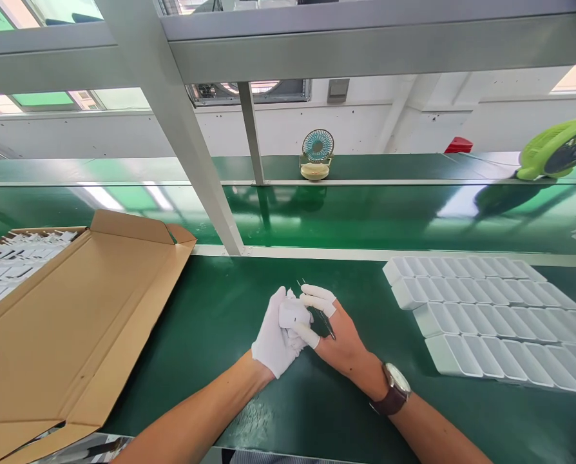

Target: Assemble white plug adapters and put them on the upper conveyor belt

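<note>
My left hand (274, 341), in a white glove, is closed around a small white plastic part (294, 313) above the green table. Several white finger covers show on my right hand (339, 335), which wears a watch on its wrist. Dark, thin tweezers (327, 324) lie in its grip, with the fine tips pointing away from me. The right thumb and fingers are right beside the white part and seem to touch it. Part of the piece is hidden by the fingers, so its full shape cannot be made out.
An open cardboard box (82, 309) at the left holds many white plastic parts (22, 258). On the right stand rows of white compartment trays (455, 357). A metal post (191, 142) slants down to the table's back edge. Beyond are a small fan (317, 147) and a green fan (553, 151).
</note>
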A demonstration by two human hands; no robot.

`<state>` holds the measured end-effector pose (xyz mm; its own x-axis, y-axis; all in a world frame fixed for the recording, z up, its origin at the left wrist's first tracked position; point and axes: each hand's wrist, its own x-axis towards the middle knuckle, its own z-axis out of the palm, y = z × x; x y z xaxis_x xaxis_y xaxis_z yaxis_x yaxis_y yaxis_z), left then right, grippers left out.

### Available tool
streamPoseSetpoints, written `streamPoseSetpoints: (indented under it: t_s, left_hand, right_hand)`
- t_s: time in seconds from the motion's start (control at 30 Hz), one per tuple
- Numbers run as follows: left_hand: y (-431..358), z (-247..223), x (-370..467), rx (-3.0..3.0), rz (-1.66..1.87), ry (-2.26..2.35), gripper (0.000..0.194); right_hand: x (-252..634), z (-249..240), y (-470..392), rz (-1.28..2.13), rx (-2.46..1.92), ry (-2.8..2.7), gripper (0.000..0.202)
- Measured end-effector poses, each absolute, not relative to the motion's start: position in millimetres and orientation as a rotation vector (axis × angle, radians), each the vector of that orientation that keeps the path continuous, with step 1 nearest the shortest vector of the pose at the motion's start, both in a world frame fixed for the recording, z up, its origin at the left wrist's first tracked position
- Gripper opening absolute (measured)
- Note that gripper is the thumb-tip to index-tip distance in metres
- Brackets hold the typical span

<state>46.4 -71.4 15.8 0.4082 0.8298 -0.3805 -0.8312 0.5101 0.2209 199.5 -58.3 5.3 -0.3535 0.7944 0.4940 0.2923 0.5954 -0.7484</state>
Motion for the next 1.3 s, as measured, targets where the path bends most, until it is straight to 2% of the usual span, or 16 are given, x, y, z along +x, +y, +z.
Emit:
streamPoseSetpoints:
  t_s: [0.2, 0.33, 0.53, 0.63, 0.77, 0.9, 1.03, 1.1, 1.17, 1.23, 1.3]
  left_hand:
    - [-68, 15, 45, -0.035, 0.972, 0.421, 0.040]
    - [-65, 16, 40, -0.040, 0.969, 0.453, 0.049]
    - [-65, 20, 41, 0.043, 1.031, 0.570, 0.050]
    - [-61, 22, 40, 0.310, 1.140, 0.909, 0.052]
    - [-56, 20, 33, 1.062, 1.208, 1.351, 0.044]
    - [-55, 11, 29, 1.487, 1.062, 1.521, 0.055]
    - [-55, 12, 25, 1.561, 1.015, 1.601, 0.089]
    - [-58, 22, 19, 1.624, 1.135, 1.670, 0.096]
    - [-64, 37, 12, 1.710, 1.369, 1.718, 0.076]
    - [-74, 53, 10, 1.805, 1.518, 1.686, 0.043]
    - [-85, 66, 16, 1.872, 1.347, 1.579, 0.016]
  right_hand:
    - [201, 13, -53, 0.694, -0.985, -1.695, 0.018]
    - [202, 16, -49, 0.784, -1.024, -1.582, 0.018]
    - [203, 11, -50, 0.850, -1.009, -1.567, 0.019]
    - [203, 10, -50, 0.918, -0.974, -1.537, 0.018]
    - [204, 12, -48, 1.000, -0.927, -1.475, 0.024]
    - [206, 12, -49, 0.949, -0.933, -1.522, 0.030]
    - [209, 11, -51, 0.738, -0.871, -1.680, 0.035]
    - [211, 11, -54, 0.601, -0.797, -1.773, 0.042]
    - [213, 12, -58, 0.491, -0.712, -1.863, 0.052]
    - [213, 12, -62, 0.421, -0.631, -1.941, 0.062]
    - [211, 10, -65, 0.386, -0.549, -2.007, 0.075]
